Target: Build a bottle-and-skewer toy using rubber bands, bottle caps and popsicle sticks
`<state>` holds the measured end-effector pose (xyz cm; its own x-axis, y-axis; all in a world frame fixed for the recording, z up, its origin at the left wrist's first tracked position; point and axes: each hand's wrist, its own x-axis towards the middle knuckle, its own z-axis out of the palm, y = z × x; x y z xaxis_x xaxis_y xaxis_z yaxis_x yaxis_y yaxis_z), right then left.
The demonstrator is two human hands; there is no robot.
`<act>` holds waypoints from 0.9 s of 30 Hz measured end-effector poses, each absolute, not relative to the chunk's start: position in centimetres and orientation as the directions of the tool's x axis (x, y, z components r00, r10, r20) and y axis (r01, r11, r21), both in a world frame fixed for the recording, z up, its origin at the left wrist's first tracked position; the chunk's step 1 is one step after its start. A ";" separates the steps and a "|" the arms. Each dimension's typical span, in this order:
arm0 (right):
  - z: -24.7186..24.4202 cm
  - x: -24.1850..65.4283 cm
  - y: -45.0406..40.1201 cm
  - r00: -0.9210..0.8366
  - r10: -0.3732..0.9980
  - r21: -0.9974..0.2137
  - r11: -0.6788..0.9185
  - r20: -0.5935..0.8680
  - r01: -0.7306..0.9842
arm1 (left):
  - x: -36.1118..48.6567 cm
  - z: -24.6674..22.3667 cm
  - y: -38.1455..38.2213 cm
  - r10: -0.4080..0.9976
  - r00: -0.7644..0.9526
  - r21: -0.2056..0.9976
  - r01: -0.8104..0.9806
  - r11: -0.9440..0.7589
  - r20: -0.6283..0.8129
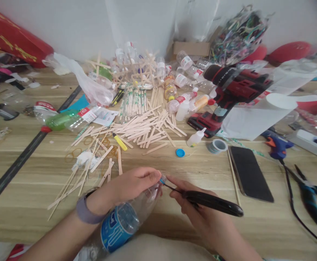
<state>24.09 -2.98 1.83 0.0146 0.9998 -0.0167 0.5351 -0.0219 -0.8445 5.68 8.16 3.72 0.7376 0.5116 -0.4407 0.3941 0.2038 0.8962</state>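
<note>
My left hand (139, 183) is closed around the neck end of a clear plastic bottle (144, 214) with a blue label. The bottle lies slanted under my left forearm, its neck pointing up and to the right. In my right hand (199, 206) is a black-handled tool (215, 203), whose thin metal end touches the bottle's mouth beside my left thumb. Exactly what kind of tool it is cannot be made out. A blue cap (180, 152) lies on the table beyond my hands.
Wooden sticks (136, 130) are heaped mid-table, plastic bottles (185, 65) behind. A red drill (229, 94) stands back right, above tape (218, 145). A phone (252, 174), pliers (309, 199) and a glue gun (278, 143) lie right; a dark strip (17, 166) crosses the left.
</note>
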 end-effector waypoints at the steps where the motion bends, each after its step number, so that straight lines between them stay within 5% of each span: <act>1: 1.8 24.1 -3.0 0.017 1.000 -0.845 -0.019 -0.012 0.535 | 5.7 3.7 8.2 0.514 0.736 0.897 0.396 0.199 -0.439; 27: 0.6 24.0 -3.7 0.043 0.998 -0.879 0.025 0.051 0.477 | 6.0 3.7 8.2 0.509 0.741 0.886 0.450 0.109 -0.439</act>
<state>24.03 -3.65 0.63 0.0425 0.9978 0.0514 0.4768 0.0250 -0.8787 6.03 8.17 3.72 0.7407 0.5086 -0.4390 0.4501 0.1095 0.8863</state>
